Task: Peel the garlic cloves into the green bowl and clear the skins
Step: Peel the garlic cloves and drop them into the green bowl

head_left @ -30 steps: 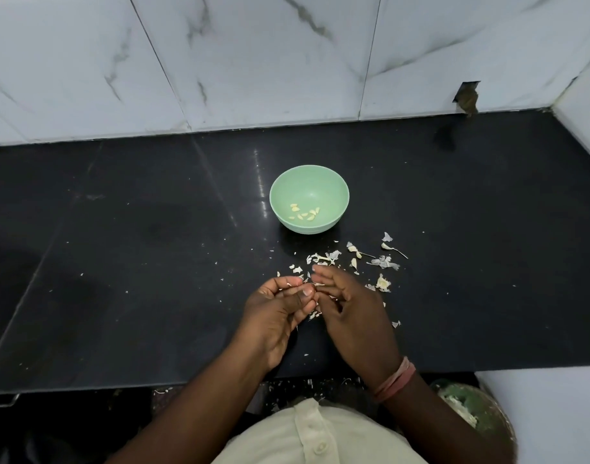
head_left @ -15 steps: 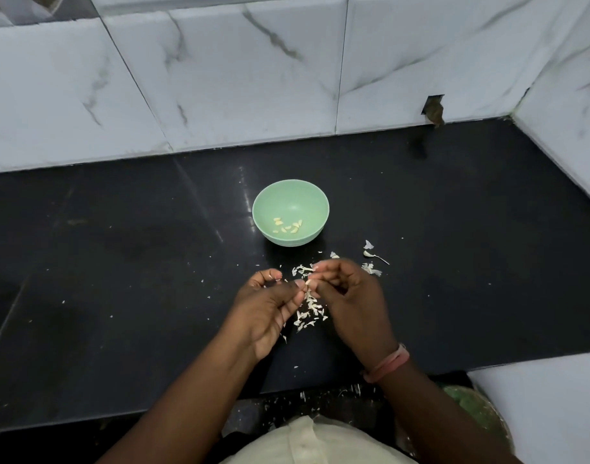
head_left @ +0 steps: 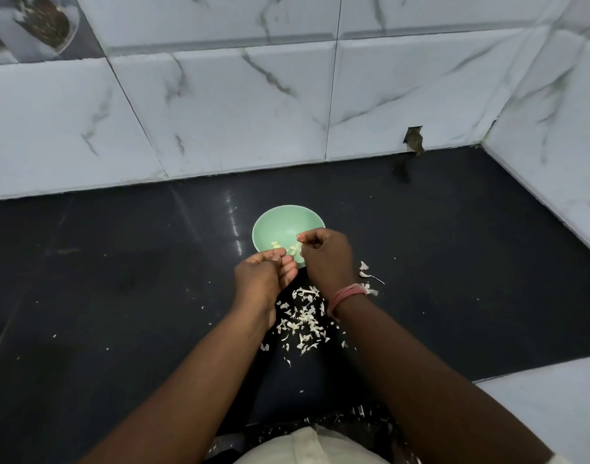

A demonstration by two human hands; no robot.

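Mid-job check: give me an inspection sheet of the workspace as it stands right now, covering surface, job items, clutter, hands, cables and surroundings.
Surface: glossy black stone counter, flecked with small white bits.
Job's things: round pale green plastic bowl near the back, with a few peeled cream garlic cloves inside; its near side is hidden by the hands.
Clutter: loose white papery garlic skins scattered on the counter between the forearms; a few more to the right of the wrist.
Hands: left hand with curled fingers at the bowl's near edge; right hand over the bowl with pinched fingers; contents of either too small to tell. Pink wristband on the right wrist.
Cables: nothing seen.
Surroundings: white marbled wall tiles behind and to the right.
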